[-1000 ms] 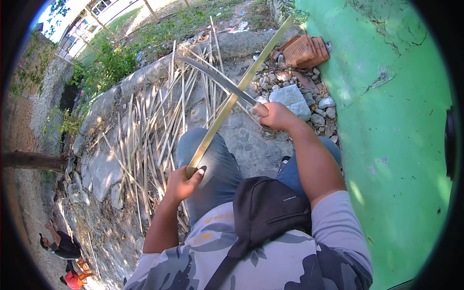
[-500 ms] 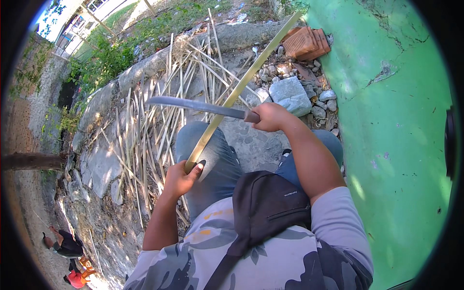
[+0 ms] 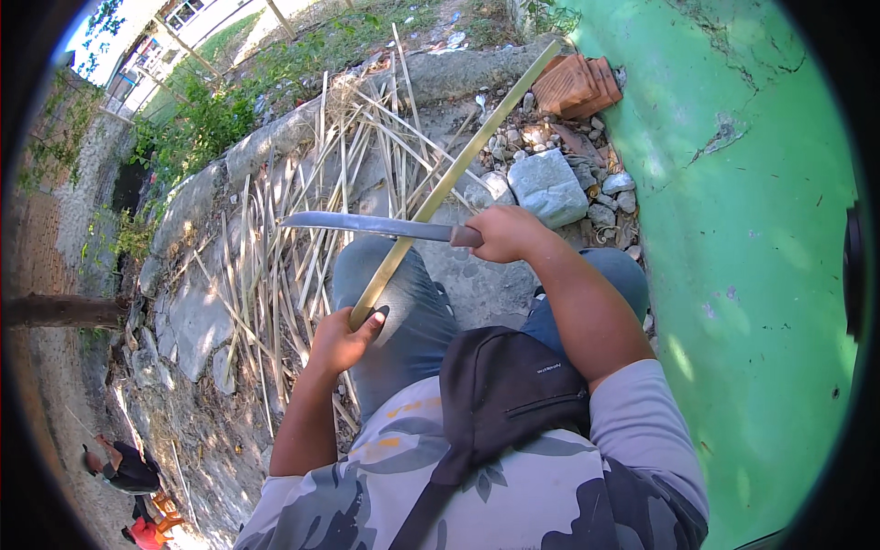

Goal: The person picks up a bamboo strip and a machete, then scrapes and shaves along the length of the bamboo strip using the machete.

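A long, flat bamboo strip (image 3: 477, 142) slants up and to the right from my left hand (image 3: 345, 340), which grips its lower end beside my left knee. My right hand (image 3: 500, 235) is wrapped round the brown handle of a machete (image 3: 367, 223). Its long, slightly curved blade points left and lies across the strip, seemingly against it, above my left thigh. Beyond my knees, a loose heap of pale bamboo strips (image 3: 266, 247) spreads over the ground.
At the right stands a green wall (image 3: 733, 302) with cracked plaster. A grey stone block (image 3: 548, 187), rubble and stacked orange tiles (image 3: 577, 85) lie along its foot. A low stone kerb (image 3: 266, 136) curves behind the heap. Two people (image 3: 128, 472) are at the far lower left.
The machete has slid down along the strip toward my left hand, drawn by my right hand. The strip's far end has dipped a little. My left hand has stayed nearly in place.
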Available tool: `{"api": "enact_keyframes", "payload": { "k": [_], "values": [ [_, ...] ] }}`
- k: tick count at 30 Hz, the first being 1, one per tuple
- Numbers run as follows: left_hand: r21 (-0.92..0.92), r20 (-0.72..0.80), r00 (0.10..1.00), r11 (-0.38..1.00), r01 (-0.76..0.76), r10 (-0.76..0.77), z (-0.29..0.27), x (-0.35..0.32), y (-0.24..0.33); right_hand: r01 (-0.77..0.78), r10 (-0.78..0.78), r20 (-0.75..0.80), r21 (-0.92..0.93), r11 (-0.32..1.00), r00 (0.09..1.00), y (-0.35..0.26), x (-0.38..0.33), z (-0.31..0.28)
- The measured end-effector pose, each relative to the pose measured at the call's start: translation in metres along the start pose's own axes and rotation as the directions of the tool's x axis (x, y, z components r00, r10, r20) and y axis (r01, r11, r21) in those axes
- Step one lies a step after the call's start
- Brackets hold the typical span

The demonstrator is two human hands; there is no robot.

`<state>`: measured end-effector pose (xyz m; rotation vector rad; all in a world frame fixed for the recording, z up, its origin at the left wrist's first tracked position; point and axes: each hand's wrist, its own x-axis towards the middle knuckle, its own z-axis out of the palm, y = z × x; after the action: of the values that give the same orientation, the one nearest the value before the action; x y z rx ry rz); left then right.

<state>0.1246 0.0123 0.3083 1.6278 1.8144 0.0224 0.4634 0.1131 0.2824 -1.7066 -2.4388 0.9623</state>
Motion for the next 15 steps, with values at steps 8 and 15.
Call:
{"api": "enact_keyframes", "payload": {
  "k": [8, 15],
  "values": [
    [-0.005, -0.025, 0.999, 1.0, -0.025, 0.025, 0.003, -0.001, 0.001, -0.113, 0.163, -0.156, 0.287, 0.951, 0.974, 0.038, 0.01, 0.008],
    [-0.05, -0.01, 1.0, 0.999, 0.009, -0.01, 0.001, -0.001, 0.003, -0.019, 0.032, -0.085, 0.146, 0.989, 0.996, 0.019, 0.006, 0.012]
  ]
}}
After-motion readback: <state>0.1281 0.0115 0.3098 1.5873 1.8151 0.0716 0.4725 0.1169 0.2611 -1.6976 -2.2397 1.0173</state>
